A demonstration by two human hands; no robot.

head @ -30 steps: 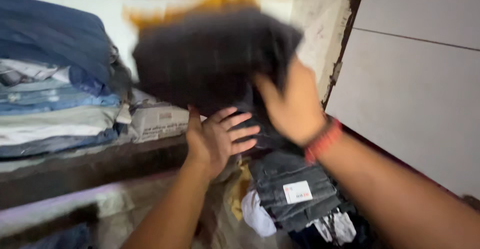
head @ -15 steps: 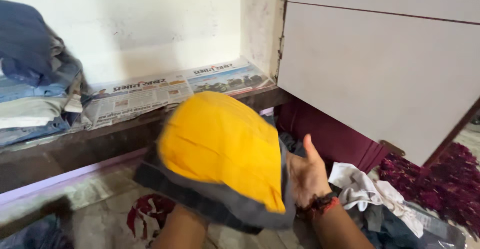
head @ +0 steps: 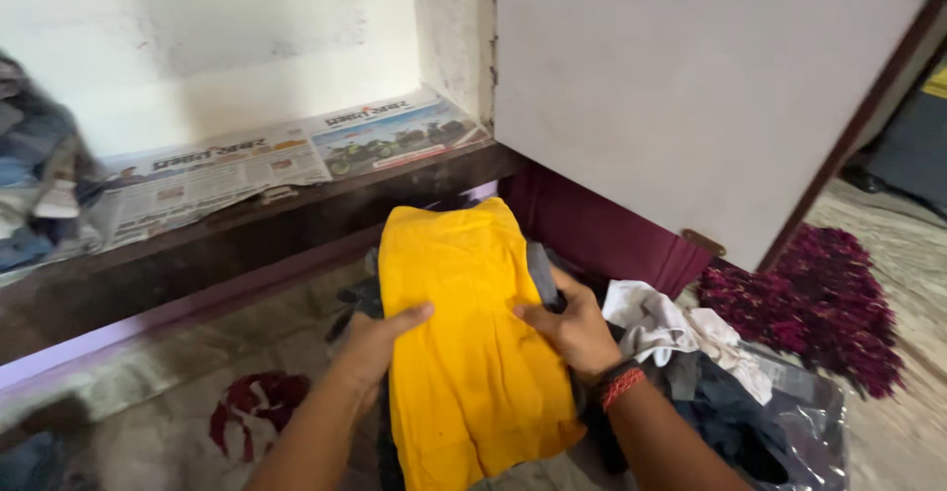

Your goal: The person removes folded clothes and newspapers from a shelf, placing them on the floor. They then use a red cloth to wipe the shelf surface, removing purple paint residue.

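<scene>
A folded yellow garment (head: 464, 343) lies on top of a dark grey garment (head: 541, 270) low in the middle of the view. My left hand (head: 373, 345) grips the stack's left edge, thumb on the yellow cloth. My right hand (head: 572, 323), with a red thread band at the wrist, holds the right edge where the dark cloth shows. Both garments are held together above the floor, in front of the shelf.
A dark wooden shelf (head: 247, 240) lined with newspaper (head: 247, 161) runs behind. Folded jeans (head: 35, 175) sit at its left end. A white cupboard door (head: 691, 87) hangs open at right. White cloth (head: 656, 323) tops a clothes pile, beside a maroon rug (head: 819, 299).
The stack came off the shelf and down toward the floor, turning yellow side up. My view swung right and down, and both hands now grip its sides.
</scene>
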